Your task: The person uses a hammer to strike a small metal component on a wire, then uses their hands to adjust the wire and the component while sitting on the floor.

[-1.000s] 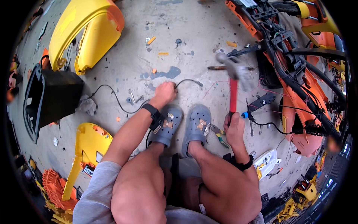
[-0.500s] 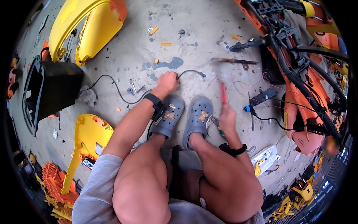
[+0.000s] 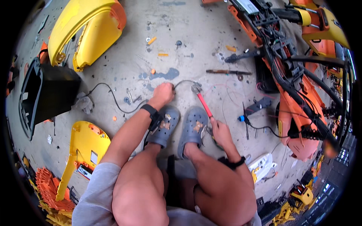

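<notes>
A thin black cable runs along the concrete floor and through my left hand, which is closed on it a little short of its right end. My right hand grips the lower handle of a red-handled hammer. The metal head rests at the cable's end, covering part of it. Just below both hands are my grey clogs. A metal tool beside the right clog is partly hidden by my right hand.
At left stand a black bin-like housing and yellow shells. An orange frame with wiring fills the right side. A dark rod lies beyond the hammer. A white tray sits to the right of my leg.
The hammer, blurred in motion before, has come down onto the cable's end. My left hand keeps its hold on the cable. The whole view has shifted slightly.
</notes>
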`<state>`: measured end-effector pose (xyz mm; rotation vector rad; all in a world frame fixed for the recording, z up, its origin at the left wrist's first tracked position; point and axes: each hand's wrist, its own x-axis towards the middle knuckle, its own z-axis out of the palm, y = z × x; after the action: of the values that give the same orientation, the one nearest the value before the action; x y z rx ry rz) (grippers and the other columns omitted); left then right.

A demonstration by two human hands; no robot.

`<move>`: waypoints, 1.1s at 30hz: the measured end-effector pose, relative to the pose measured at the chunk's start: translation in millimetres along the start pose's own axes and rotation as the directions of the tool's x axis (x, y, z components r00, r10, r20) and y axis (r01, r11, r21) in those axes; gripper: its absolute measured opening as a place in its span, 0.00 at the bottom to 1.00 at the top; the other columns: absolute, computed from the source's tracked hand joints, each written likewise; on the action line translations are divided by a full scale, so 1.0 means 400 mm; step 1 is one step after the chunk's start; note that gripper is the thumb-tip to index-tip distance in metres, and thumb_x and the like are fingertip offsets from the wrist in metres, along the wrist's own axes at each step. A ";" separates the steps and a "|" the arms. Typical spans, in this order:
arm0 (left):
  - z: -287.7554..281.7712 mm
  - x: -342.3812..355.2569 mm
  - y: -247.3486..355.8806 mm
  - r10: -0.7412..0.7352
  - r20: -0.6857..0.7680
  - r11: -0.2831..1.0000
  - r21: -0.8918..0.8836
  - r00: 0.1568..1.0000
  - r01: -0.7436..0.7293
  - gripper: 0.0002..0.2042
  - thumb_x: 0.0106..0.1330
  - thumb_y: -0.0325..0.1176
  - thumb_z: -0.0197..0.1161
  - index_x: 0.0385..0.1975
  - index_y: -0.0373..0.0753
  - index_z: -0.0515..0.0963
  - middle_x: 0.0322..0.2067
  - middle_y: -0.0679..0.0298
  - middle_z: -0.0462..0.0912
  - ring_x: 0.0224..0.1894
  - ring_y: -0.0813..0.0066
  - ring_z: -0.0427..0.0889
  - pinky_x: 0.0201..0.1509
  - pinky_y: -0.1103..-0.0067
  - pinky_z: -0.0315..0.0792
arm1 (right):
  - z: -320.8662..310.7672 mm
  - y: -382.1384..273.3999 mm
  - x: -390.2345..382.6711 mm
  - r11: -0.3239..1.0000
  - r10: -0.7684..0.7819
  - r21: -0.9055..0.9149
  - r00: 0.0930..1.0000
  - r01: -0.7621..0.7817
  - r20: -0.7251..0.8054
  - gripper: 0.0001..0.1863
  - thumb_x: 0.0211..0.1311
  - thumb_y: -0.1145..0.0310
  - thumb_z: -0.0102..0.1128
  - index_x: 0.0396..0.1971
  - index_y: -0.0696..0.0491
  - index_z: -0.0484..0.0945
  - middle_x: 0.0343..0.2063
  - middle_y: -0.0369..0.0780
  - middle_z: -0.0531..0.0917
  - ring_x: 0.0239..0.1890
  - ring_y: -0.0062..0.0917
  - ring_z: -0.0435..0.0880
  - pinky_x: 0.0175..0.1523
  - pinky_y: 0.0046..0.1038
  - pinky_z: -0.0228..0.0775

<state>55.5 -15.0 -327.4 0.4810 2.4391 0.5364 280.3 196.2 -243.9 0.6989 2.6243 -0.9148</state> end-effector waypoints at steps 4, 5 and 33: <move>-0.009 -0.010 -0.001 -0.021 0.022 1.000 -0.020 1.000 0.021 0.11 0.59 0.37 0.63 0.36 0.38 0.83 0.34 0.49 0.84 0.40 0.50 0.83 0.44 0.62 0.76 | -0.141 -0.196 -0.014 0.943 -0.016 0.332 1.000 0.023 -0.025 0.23 0.71 0.54 0.49 0.32 0.63 0.73 0.16 0.53 0.73 0.19 0.46 0.76 0.25 0.38 0.64; -0.008 -0.005 0.008 -0.016 0.018 1.000 -0.020 1.000 0.016 0.11 0.59 0.37 0.63 0.35 0.38 0.83 0.34 0.50 0.84 0.40 0.50 0.83 0.44 0.62 0.76 | -0.134 -0.186 -0.014 0.912 -0.035 0.404 0.995 0.069 -0.092 0.23 0.71 0.54 0.49 0.32 0.63 0.72 0.15 0.52 0.73 0.17 0.44 0.76 0.24 0.36 0.63; 0.008 0.001 0.020 0.041 0.039 0.999 0.006 0.998 -0.041 0.11 0.58 0.38 0.64 0.33 0.37 0.83 0.33 0.48 0.84 0.40 0.49 0.82 0.44 0.61 0.76 | 0.012 -0.013 0.013 0.981 0.132 0.155 0.985 -0.113 -0.114 0.27 0.72 0.51 0.44 0.35 0.64 0.78 0.26 0.59 0.80 0.35 0.57 0.80 0.42 0.45 0.71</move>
<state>59.1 -7.1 -326.1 0.5406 2.3991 0.5305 273.6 191.4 -247.0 0.9726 2.6027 -1.0692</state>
